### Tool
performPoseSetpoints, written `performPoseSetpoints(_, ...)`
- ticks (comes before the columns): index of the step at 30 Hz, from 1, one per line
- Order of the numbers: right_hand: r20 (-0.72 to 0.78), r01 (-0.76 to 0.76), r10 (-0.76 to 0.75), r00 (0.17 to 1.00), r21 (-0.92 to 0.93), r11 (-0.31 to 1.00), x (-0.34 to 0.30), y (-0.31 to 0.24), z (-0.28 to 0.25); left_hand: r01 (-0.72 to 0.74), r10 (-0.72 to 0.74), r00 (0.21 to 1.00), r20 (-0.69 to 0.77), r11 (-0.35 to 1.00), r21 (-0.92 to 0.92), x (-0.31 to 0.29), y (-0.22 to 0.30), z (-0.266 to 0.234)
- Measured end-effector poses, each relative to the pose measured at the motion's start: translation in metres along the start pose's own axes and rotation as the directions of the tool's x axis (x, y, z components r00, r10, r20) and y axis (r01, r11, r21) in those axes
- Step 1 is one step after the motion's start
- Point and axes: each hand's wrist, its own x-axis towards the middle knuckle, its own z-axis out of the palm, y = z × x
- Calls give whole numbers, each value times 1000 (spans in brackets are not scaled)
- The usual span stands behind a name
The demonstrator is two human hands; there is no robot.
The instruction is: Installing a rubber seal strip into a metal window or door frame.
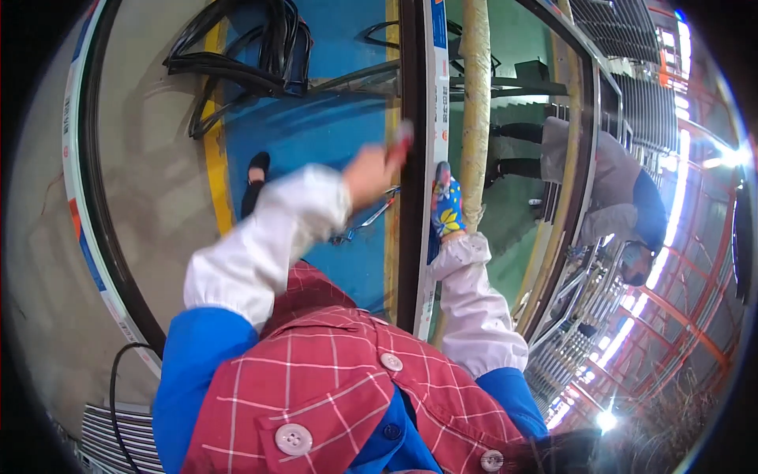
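Observation:
My left hand [369, 178] is bare and closed round a small red tool [401, 144]. Motion blurs the tool, so its kind cannot be made out. It is beside the dark inner edge of a long frame bar [415, 95], which has a white, printed protective strip [440, 103] along it. On that strip lies my right hand [448, 207], in a blue glove with a yellow flower pattern and its fingers stretched along the bar. White sleeve covers are on both my forearms.
Black rubber strips [237, 63] lie coiled on the blue floor ahead. A yellowish wrapped bar [475, 87] runs just right of the frame bar. Another white-edged frame bar [75, 150] stands at left. A person in grey [616, 182] and stacked metal profiles [620, 31] are at right.

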Motion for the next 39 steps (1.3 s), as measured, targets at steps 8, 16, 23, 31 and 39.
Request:
performPoseSetpoints(8,-18,310,-311,950,-44,950,14,4,1,11,1,981,192,998,-62,-149,-18,46)
performPoseSetpoints(16,-44,243,-250,967,-125,962,7,-12,15,87,-103,990,97,984,158,-98,34,37)
performPoseSetpoints(23,-72,182,-219,973,-346,921,-10,-47,13,221,-218,975,-43,969,111,32,50,-23)
performPoseSetpoints(31,-60,188,-211,976,-269,945,-11,-37,15,146,-83,972,-222,948,285,250,82,-143)
performPoseSetpoints(39,-280,48,-64,958,-63,997,-36,-58,11,161,-143,965,221,985,-63,191,129,-152)
